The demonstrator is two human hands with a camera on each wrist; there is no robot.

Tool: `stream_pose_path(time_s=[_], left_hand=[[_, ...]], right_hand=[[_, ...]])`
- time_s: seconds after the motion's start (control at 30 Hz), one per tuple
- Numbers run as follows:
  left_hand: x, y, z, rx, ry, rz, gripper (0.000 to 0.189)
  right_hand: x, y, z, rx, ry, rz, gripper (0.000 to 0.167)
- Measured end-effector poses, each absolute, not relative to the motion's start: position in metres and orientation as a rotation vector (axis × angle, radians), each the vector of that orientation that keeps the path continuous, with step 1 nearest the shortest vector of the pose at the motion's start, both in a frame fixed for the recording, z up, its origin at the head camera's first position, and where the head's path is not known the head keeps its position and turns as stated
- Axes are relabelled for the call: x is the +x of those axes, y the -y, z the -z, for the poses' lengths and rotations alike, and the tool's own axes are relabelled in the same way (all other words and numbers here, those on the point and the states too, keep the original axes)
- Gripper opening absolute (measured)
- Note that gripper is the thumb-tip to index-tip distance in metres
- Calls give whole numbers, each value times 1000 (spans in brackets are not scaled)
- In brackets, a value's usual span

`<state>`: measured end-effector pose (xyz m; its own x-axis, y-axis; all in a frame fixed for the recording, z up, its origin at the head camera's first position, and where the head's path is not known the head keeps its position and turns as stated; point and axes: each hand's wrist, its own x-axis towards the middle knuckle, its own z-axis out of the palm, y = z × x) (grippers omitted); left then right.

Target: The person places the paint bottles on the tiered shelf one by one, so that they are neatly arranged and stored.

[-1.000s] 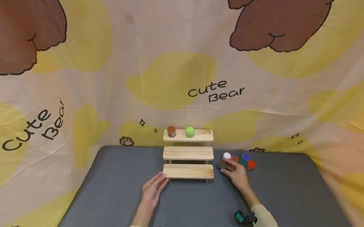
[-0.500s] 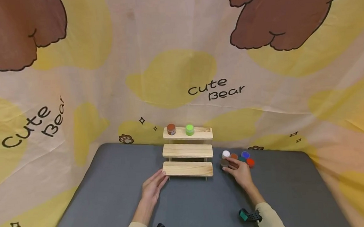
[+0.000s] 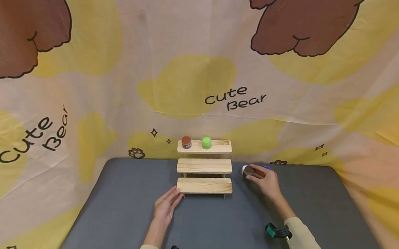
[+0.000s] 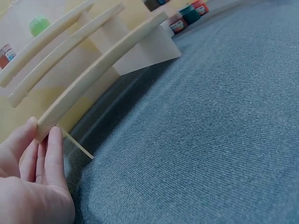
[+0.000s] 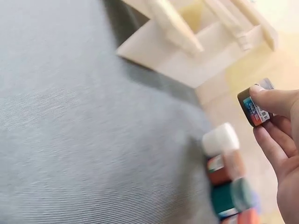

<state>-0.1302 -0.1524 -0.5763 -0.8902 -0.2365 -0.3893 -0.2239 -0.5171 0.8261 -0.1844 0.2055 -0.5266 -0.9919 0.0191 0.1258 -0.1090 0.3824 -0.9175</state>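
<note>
A three-step wooden display stand (image 3: 204, 185) is on the grey table. My left hand (image 3: 164, 208) pinches the left end of its lowest step, thumb on one side and fingers beneath, as the left wrist view shows. My right hand (image 3: 269, 184) holds a small dark paint jar (image 5: 252, 105) between thumb and fingers, raised off the table to the right of the stand. On the top step stand a reddish-brown jar (image 3: 186, 142) and a bright green jar (image 3: 206, 142). The middle and lowest steps bear nothing.
Beyond the stand's right side, a white jar (image 5: 220, 139), a brown jar (image 5: 222, 169), a teal jar (image 5: 229, 198) and a red jar (image 5: 249, 216) cluster on the table. A blue jar (image 3: 267, 167) shows behind my right hand. A printed cloth (image 3: 183, 87) hangs behind.
My right hand has lifted the dark jar from the cluster's near side and carried it up, now in front of the white jar. My left hand keeps its place at the stand.
</note>
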Motion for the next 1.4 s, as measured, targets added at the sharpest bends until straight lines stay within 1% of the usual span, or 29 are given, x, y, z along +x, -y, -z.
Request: stream_pose_path(time_s=[0.4,0.67,1.07,1.4], left_hand=[[-130,151,576,734,1567,2638,56],[-129,153,576,745,1570,2624,55],[-128,153,570,738,1530,2639,53],[-129,153,570,753,1545,2632,53]], right_hand=[[-200,-207,491,101,2533,-1630,49],[-205,-202,486,126,2534,-1638,51],[-215,-195,468,218,2511,-1686,52],[-226,-180,453,255,2492,-1677,50]])
